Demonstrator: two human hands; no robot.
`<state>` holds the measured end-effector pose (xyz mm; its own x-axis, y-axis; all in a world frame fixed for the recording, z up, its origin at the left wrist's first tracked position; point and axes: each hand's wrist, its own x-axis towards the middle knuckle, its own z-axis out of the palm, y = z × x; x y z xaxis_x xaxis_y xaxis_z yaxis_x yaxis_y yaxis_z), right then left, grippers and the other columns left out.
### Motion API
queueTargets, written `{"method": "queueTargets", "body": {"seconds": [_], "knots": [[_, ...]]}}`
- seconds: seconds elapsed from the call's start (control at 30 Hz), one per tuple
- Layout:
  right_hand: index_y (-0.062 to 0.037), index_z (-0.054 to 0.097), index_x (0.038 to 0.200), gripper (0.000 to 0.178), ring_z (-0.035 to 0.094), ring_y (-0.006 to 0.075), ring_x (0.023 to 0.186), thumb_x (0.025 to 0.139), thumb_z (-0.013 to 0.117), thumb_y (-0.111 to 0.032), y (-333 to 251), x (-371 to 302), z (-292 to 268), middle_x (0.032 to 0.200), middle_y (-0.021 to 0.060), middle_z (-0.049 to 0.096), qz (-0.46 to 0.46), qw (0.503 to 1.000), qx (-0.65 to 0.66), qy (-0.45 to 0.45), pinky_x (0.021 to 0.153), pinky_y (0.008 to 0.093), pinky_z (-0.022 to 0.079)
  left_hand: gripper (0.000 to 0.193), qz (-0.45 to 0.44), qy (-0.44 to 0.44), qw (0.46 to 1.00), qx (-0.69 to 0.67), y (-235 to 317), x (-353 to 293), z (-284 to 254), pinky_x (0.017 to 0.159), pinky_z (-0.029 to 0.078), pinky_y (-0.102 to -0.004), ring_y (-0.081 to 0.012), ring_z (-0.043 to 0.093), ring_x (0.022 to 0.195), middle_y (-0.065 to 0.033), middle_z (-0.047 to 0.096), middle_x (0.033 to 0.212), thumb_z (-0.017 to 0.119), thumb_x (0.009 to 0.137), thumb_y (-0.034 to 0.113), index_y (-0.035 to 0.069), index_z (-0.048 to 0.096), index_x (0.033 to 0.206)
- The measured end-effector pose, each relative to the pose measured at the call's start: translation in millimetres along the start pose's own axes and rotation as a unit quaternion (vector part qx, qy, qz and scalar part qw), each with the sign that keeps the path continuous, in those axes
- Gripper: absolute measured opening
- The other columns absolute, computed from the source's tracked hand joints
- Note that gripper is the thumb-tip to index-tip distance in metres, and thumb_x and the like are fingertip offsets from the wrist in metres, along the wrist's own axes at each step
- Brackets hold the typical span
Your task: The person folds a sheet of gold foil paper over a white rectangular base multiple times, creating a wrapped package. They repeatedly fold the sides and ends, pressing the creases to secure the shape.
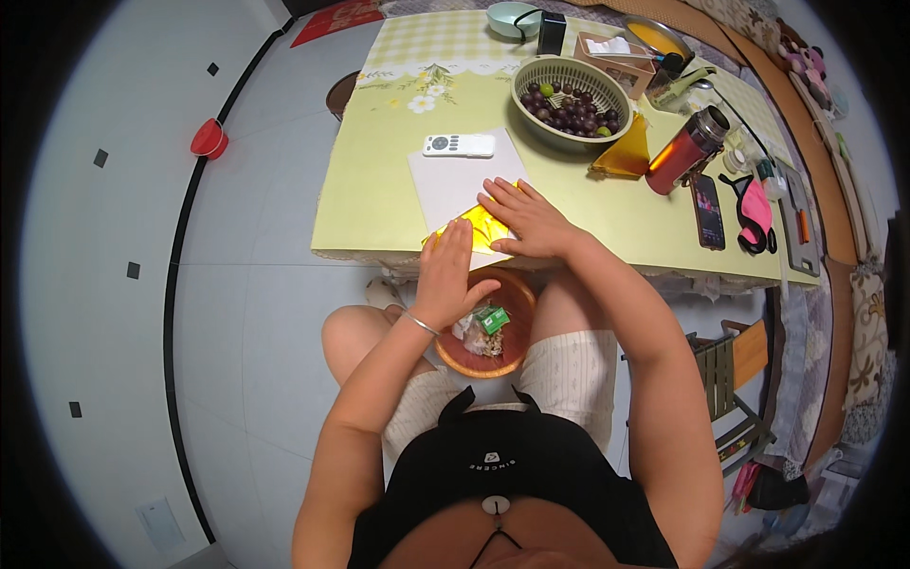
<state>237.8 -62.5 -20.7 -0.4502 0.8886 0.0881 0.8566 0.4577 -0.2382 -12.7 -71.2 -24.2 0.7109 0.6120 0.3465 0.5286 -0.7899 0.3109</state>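
Note:
A shiny gold foil sheet (486,230) lies on a white sheet of paper (438,185) near the table's front edge. My left hand (451,275) rests flat over the foil's left end, fingers stretched forward and thumb out to the right. On its right side my right hand (533,220) lies with fingers spread across the foil and paper. Both hands press from above and grip nothing; they cover part of the foil. Just beyond them, a white remote control (459,145) sits on the paper's far end.
A colander (524,112) of grapes, a folded gold piece (627,152), a red thermos (686,152) and a phone (707,211) stand or lie to the right on the table (365,190). An orange waste bin (460,362) holding rubbish is between my legs, below the table edge.

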Motion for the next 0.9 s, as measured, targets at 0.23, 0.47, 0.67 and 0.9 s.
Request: {"method": "queueTargets", "body": {"seconds": [0.23,0.47,0.67,0.9], "knots": [[-0.0135,0.033,0.158,0.077,0.019,0.0331,0.154,0.097,0.049,-0.058,-4,0,-6,0.166,0.0125,0.025,-0.005,1.000,-0.013,-0.017,0.125,0.0536,0.011,0.111,-0.064,-0.001,0.992,0.112,27,21,7,0.111,0.026,-0.0531,-0.0351,0.040,0.139,-0.0220,0.038,0.157,0.069,0.075,0.070,-0.006,0.038,0.150],[-0.0039,0.034,0.155,0.077,0.025,0.0303,0.153,0.100,0.045,-0.057,-20,3,8,0.164,0.0139,0.031,-0.001,0.999,-0.038,0.033,0.125,0.0520,0.014,0.117,-0.074,-0.027,0.992,0.101,22,19,12,0.119,0.015,-0.0586,-0.0388,0.028,0.149,-0.0228,0.031,0.161,0.070,0.075,0.072,-0.006,0.032,0.153],[-0.0049,0.032,0.156,0.073,0.024,0.0274,0.153,0.102,0.046,-0.051,-7,-3,4,0.165,0.0133,0.028,0.058,0.998,-0.014,0.033,0.126,0.0466,0.015,0.107,-0.089,-0.020,0.993,0.069,9,5,7,0.122,0.020,-0.0547,-0.0419,0.024,0.151,-0.0295,0.027,0.161,0.069,0.084,0.062,-0.012,0.029,0.151],[-0.0069,0.030,0.158,0.068,0.023,0.0257,0.154,0.103,0.046,-0.044,1,-15,6,0.165,0.0111,0.028,0.067,0.997,0.003,0.041,0.126,0.0478,0.015,0.066,-0.091,0.050,0.992,0.069,-13,-22,11,0.118,0.029,-0.0541,-0.0420,0.041,0.143,-0.0279,0.042,0.153,0.064,0.094,0.030,-0.008,0.045,0.145]]}}
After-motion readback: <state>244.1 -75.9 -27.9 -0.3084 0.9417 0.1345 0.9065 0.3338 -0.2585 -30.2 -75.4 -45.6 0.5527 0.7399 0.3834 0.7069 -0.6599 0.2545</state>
